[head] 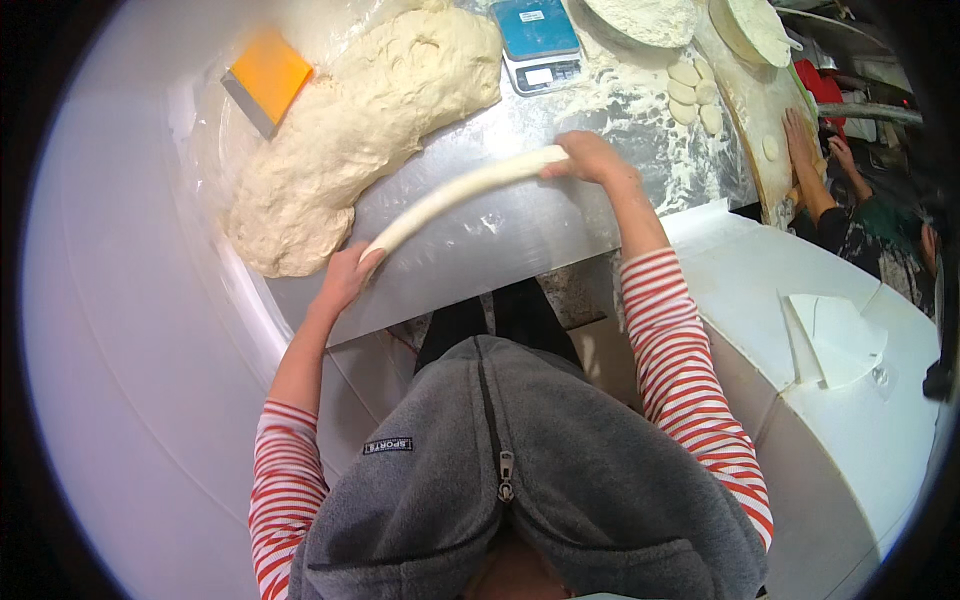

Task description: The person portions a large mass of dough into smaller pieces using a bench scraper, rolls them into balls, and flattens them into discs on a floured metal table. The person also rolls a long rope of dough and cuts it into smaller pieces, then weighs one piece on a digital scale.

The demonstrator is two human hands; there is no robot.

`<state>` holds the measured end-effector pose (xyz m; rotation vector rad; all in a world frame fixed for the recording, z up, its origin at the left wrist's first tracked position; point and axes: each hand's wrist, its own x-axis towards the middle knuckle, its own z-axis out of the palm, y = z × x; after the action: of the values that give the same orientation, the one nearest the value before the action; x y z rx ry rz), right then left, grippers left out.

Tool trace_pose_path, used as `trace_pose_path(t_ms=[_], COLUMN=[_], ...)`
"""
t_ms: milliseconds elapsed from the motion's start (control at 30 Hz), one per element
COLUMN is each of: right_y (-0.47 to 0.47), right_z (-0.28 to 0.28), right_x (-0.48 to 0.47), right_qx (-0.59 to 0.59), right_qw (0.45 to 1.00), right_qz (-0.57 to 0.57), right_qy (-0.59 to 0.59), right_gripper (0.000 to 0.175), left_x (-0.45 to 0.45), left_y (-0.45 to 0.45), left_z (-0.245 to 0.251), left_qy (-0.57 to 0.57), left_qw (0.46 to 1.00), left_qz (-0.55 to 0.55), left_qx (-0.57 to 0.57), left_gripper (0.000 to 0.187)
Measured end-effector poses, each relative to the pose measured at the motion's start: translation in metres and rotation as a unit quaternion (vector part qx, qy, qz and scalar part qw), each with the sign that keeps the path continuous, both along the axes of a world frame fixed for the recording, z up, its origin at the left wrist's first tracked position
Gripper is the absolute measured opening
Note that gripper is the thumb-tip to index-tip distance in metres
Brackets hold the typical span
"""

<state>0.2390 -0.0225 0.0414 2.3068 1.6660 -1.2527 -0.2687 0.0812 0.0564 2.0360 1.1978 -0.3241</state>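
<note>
A long rope of dough (457, 191) stretches between my two hands over the metal worktop (480, 247), bowed away from me. My left hand (347, 276) grips its near left end, close to the lower tip of a large mass of dough (360, 97). Around the far right end my right hand (589, 156) is closed, and the floury part of the worktop lies just beyond it. Behind the rope, the big dough mass spreads along the back left. A dough scraper (271, 75) with an orange handle and a metal blade rests on that mass.
A digital kitchen scale (538, 41) stands beyond the rope. Flattened dough pieces (682, 92) lie at the right, below a bowl of flour (649, 19). Another flour container (754, 30) is at the far right. A co-worker's hand (799, 139) rests at a wooden board (750, 127).
</note>
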Motion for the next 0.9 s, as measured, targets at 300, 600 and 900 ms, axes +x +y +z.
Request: trace_pose_path(t_ms=[300,600,900], right_y=[-0.009,-0.055,-0.057], right_z=[0.018,-0.004,-0.002], right_x=[-0.196,-0.17,-0.081], right_qx=[0.392,0.231,0.389], right_qw=[0.89,0.963,0.894], right_qz=[0.168,0.116,0.132], right_qy=[-0.163,-0.08,-0.18], right_gripper=[0.038,0.05,0.04], left_x=[0.084,0.002,-0.07], left_y=[-0.077,-0.08,-0.049], left_z=[-0.013,-0.024,-0.024], left_qy=[-0.084,-0.078,-0.014], left_qw=[0.957,0.933,0.938], left_qz=[-0.06,-0.127,-0.111], left_qx=[0.27,0.327,0.328], left_gripper=[0.051,0.07,0.041])
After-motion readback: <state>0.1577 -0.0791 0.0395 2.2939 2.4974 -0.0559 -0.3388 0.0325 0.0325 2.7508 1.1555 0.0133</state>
